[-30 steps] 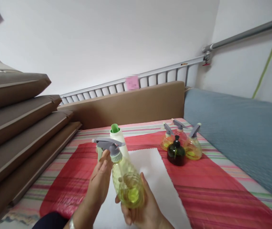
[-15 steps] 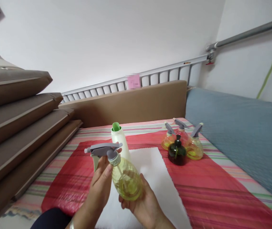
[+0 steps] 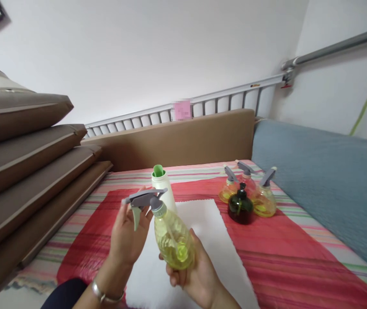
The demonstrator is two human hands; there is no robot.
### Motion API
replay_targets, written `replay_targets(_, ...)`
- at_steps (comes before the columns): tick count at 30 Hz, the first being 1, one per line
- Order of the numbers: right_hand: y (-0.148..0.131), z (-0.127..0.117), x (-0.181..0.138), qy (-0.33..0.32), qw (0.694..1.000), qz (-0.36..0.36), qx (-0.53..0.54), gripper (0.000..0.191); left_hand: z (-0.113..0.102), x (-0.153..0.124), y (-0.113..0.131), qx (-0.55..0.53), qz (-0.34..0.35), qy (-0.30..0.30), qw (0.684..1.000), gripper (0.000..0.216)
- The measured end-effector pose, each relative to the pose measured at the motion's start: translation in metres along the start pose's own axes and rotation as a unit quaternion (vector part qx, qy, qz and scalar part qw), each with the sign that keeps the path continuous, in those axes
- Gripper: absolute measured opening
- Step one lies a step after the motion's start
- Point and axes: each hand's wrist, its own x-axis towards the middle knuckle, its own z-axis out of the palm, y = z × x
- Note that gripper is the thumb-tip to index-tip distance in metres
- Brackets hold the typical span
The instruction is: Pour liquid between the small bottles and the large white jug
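Observation:
A yellow see-through spray bottle (image 3: 173, 240) leans to the left in front of me, with some liquid low inside and a grey trigger head on top. My right hand (image 3: 199, 270) is wrapped round its lower part from below. Behind the trigger head, my left hand (image 3: 128, 234) is open, palm up, with its fingers stretched and partly hidden by the head. I cannot tell whether those fingers touch it. Just beyond the trigger head stands a white bottle (image 3: 165, 186) with a green piece in its mouth. Beneath both hands lies a white sheet (image 3: 202, 214).
To the right, a dark pump bottle (image 3: 240, 208) stands among several spray bottles, including a yellow one (image 3: 263, 204). Red cloth (image 3: 283, 244) covers part of the striped bedding. Stacked brown cushions (image 3: 35, 167) rise at left; a blue padded side (image 3: 318, 176) borders the right.
My left hand has loosened from the bottle's neck and turned palm up behind the trigger head. The spray bottle has shifted slightly right, still in my right hand.

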Motion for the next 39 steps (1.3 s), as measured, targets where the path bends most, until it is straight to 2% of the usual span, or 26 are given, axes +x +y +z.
replay_targets(3, 0.0, -0.002, 0.002, 0.03, 0.999, -0.03, -0.006, 0.06, 0.002, -0.01, 0.013, -0.005, -0.015, 0.035, 0.999, 0.046)
replay_targets(7, -0.008, -0.002, 0.001, 0.054, 0.994, -0.099, -0.01, 0.05, -0.001, -0.031, 0.025, 0.047, 0.011, 0.061, 0.997, 0.047)
replay_targets(13, -0.018, 0.001, -0.001, 0.049, 0.991, -0.125, -0.026, 0.052, 0.008, -0.073, 0.032, 0.199, 0.026, -0.043, 0.979, 0.056)
replay_targets(15, -0.017, 0.001, -0.002, 0.043, 0.991, -0.121, -0.027, 0.053, 0.009, -0.074, 0.036, 0.243, 0.083, -0.047, 0.965, 0.045)
replay_targets(18, -0.014, 0.001, -0.004, 0.036, 0.994, -0.104, -0.019, 0.054, 0.003, -0.055, 0.042, 0.247, 0.192, 0.021, 0.95, 0.024)
replay_targets(19, -0.013, 0.001, -0.004, 0.031, 0.995, -0.093, -0.017, 0.055, 0.0, -0.046, 0.043, 0.242, 0.187, 0.049, 0.951, 0.023)
replay_targets(21, -0.01, 0.0, -0.005, 0.016, 0.998, -0.065, -0.014, 0.059, -0.008, -0.029, 0.042, 0.249, 0.095, 0.057, 0.962, 0.027)
replay_targets(23, -0.007, -0.001, -0.004, 0.0, 0.999, -0.034, -0.011, 0.063, -0.014, -0.02, 0.039, 0.271, -0.016, -0.002, 0.962, 0.036)
replay_targets(24, -0.005, -0.001, -0.003, -0.008, 1.0, -0.018, -0.011, 0.064, -0.017, -0.019, 0.037, 0.282, -0.049, -0.042, 0.957, 0.04)
replay_targets(26, -0.001, -0.003, -0.001, -0.019, 1.0, 0.014, -0.015, 0.066, -0.021, -0.02, 0.035, 0.3, -0.075, -0.108, 0.945, 0.046)
replay_targets(29, 0.003, -0.005, 0.001, -0.028, 0.998, 0.046, -0.02, 0.064, -0.023, -0.024, 0.034, 0.319, -0.079, -0.141, 0.934, 0.046)
replay_targets(31, 0.005, -0.006, 0.002, -0.031, 0.998, 0.041, -0.019, 0.063, -0.02, -0.025, 0.033, 0.325, -0.059, -0.12, 0.936, 0.039)
replay_targets(34, 0.004, -0.003, 0.0, -0.034, 0.999, -0.007, -0.034, 0.062, -0.011, -0.025, 0.029, 0.305, -0.007, -0.064, 0.95, 0.035)
replay_targets(39, 0.001, 0.013, -0.01, -0.015, 0.982, -0.169, -0.088, 0.059, 0.005, -0.029, 0.019, 0.255, 0.059, 0.022, 0.965, 0.026)
